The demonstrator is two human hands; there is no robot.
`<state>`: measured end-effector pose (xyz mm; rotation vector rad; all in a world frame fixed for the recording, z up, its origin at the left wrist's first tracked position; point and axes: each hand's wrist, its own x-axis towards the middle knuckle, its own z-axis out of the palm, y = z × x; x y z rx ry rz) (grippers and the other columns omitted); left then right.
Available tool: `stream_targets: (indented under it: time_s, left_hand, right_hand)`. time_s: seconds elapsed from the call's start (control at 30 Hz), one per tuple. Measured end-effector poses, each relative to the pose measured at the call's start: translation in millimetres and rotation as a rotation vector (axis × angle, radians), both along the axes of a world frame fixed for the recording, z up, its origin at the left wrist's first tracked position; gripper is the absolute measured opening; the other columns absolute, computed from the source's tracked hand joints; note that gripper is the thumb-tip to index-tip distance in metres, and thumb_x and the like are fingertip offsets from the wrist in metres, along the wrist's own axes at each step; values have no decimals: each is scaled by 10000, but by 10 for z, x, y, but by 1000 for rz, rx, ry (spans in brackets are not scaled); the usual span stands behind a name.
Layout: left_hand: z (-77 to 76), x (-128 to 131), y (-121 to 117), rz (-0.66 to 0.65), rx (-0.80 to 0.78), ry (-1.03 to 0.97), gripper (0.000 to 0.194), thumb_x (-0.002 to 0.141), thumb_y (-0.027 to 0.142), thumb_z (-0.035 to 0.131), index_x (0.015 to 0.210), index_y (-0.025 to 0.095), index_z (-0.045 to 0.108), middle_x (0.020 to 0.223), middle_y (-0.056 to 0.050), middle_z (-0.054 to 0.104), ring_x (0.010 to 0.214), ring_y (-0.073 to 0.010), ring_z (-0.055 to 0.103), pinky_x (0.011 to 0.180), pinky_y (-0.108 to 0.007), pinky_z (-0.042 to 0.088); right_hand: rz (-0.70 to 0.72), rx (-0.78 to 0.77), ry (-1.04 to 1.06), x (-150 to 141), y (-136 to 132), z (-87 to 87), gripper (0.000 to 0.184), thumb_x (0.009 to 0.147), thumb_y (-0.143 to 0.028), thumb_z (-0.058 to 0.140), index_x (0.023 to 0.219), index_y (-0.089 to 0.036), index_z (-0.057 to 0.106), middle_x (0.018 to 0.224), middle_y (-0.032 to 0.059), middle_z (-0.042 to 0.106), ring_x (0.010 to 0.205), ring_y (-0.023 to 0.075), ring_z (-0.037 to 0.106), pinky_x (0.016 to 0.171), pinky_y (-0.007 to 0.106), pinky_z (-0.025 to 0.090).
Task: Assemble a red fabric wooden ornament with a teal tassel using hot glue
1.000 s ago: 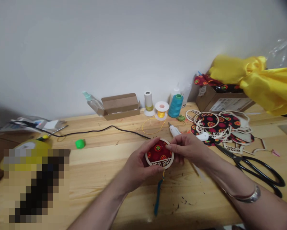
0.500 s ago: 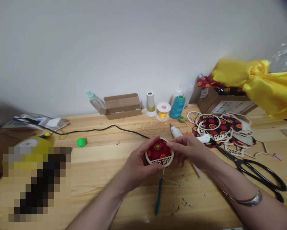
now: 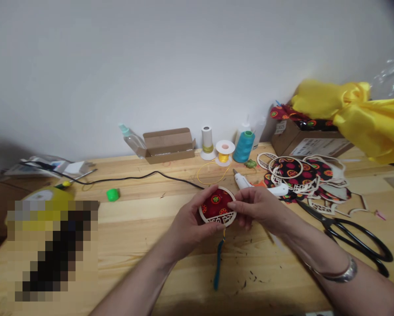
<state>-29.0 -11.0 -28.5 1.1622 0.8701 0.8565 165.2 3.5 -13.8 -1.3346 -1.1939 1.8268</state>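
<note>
A round pendant [image 3: 215,210] is held up between both hands. It has a pale wooden ring, dark red flowered fabric and a cut-out lattice along its lower part. My left hand [image 3: 193,221] wraps its left side, thumb at the bottom edge and fingers over the top. My right hand [image 3: 254,205] pinches the right rim, thumb on the front; its other fingers are partly hidden behind. From the pendant's bottom hangs a teal tassel [image 3: 218,265] on a yellow cord. Just beyond my right hand lies a white glue gun [image 3: 277,189].
Black-handled scissors [image 3: 356,239] lie at right, below a pile of wooden frames and fabric pieces [image 3: 298,173]. Along the wall stand a spray bottle [image 3: 132,140], an open cardboard box [image 3: 170,147], a yellow thread spool [image 3: 225,151] and a teal thread cone [image 3: 243,147]. A green cap [image 3: 112,195] sits left.
My right thumb has slid slightly inward and down over the pendant's right edge. The pendant has shifted a little left and up, and its tassel has swung slightly.
</note>
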Motion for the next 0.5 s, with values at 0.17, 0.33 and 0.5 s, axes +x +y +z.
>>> stream_targets:
  time_s: [0.17, 0.33, 0.5]
  left_hand:
    - [-29, 1, -9, -9, -30, -62, 744, 626, 130, 783, 1293, 296, 496, 1273, -47, 589, 1120, -240, 570, 954, -353, 446]
    - [-15, 20, -14, 0, -85, -143, 652, 678, 121, 748, 1264, 304, 527, 1210, -33, 630, 1078, -207, 592, 917, -296, 462]
    - [20, 48, -12, 115, -146, -340, 748, 731, 137, 700, 1368, 341, 367, 1234, -52, 597, 1078, -220, 586, 882, -334, 487]
  right_hand:
    - [3, 3, -18, 0, 0, -21, 356, 612, -457, 751, 622, -133, 604, 427, -25, 590, 348, 59, 510, 338, 153, 412]
    - [-9, -12, -29, 4, 1, -19, 360, 612, -465, 751, 617, -139, 598, 416, -26, 587, 336, 60, 504, 336, 158, 416]
    - [-47, -4, 2, 13, 9, -4, 363, 599, -457, 766, 601, -141, 588, 413, -28, 581, 337, 58, 507, 327, 149, 410]
